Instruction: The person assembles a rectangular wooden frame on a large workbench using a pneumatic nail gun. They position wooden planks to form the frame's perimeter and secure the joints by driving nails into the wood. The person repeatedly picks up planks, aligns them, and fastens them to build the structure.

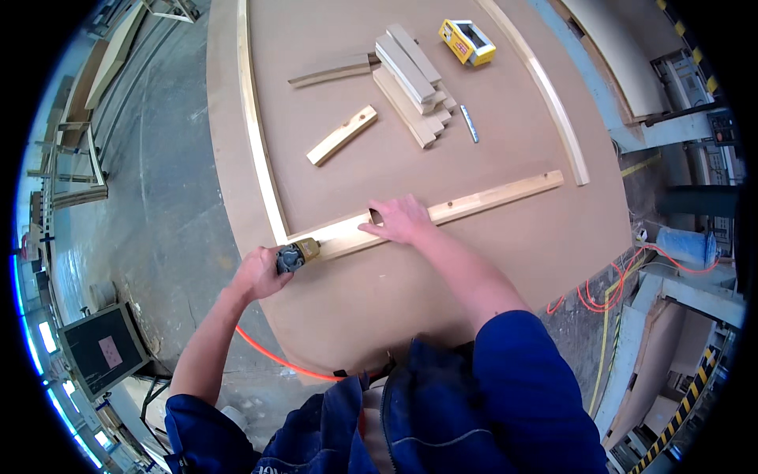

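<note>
My left hand (pixel 259 273) is wrapped round a staple gun (pixel 298 254) with a dark body and a yellowish front. The tool rests at the left end of a pale wooden batten (pixel 489 196), where it meets a long left batten (pixel 257 150) at a corner. My right hand (pixel 401 219) grips the near batten around its middle, thumb on the near side and fingers over the top. The battens lie on a large brown board (pixel 442 292). Exactly what the tool's tip touches is hard to make out.
A right batten (pixel 545 87) stands apart from the near one. Inside lie stacked wood strips (pixel 410 87), a short block (pixel 342 136), a dark-edged strip (pixel 332 71), a blue-white pen-like item (pixel 470 124) and a yellow box (pixel 467 42). An orange hose (pixel 276 359) runs along the near edge.
</note>
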The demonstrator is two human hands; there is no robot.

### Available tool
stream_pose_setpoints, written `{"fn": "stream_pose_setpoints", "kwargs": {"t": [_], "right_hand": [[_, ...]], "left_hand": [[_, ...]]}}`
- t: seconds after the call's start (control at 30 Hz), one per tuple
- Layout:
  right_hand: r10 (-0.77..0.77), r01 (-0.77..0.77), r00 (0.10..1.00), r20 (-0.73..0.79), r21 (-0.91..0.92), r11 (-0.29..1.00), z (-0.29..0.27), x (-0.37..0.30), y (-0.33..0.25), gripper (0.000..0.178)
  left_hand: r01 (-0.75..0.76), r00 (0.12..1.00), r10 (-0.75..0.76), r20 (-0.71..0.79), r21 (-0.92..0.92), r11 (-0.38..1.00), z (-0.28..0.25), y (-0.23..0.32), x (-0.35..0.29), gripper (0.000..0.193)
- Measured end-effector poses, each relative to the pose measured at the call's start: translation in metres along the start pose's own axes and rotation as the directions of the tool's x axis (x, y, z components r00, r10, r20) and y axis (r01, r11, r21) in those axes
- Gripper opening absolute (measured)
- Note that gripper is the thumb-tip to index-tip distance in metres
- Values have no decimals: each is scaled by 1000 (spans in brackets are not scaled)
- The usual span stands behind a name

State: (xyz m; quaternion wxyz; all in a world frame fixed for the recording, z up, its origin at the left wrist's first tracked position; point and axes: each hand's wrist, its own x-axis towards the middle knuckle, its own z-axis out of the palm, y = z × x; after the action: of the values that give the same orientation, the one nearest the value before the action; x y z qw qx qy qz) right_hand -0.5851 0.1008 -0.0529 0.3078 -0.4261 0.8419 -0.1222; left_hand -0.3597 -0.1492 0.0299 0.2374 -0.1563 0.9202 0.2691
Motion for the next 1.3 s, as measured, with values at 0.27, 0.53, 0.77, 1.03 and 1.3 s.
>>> {"fn": "stream_pose_setpoints", "kwargs": {"t": [0.27,0.53,0.77,1.03,1.3], "right_hand": [[-23,24,1000,16,-18,1000,3,5,2,62],[-41,41,999,-5,-22,999,6,4,3,59],[-57,55,998,35,48,997,2,5,6,56],[-35,32,998,55,49,998,5,7,7,56],[-35,31,997,71,59,998,1,5,4,58]], "left_hand": [[-5,1000,5,5,-11,1000,3,-4,0,33],[-9,984,1,-179,-44,999,-11,11,-2,22],[-16,1000,16,-2,-53,998,-3,46,28,22],[-85,996,86,-38,19,996,10,62,38,21],[13,1000,-13,-18,-40,999,7,68,35,27]]}}
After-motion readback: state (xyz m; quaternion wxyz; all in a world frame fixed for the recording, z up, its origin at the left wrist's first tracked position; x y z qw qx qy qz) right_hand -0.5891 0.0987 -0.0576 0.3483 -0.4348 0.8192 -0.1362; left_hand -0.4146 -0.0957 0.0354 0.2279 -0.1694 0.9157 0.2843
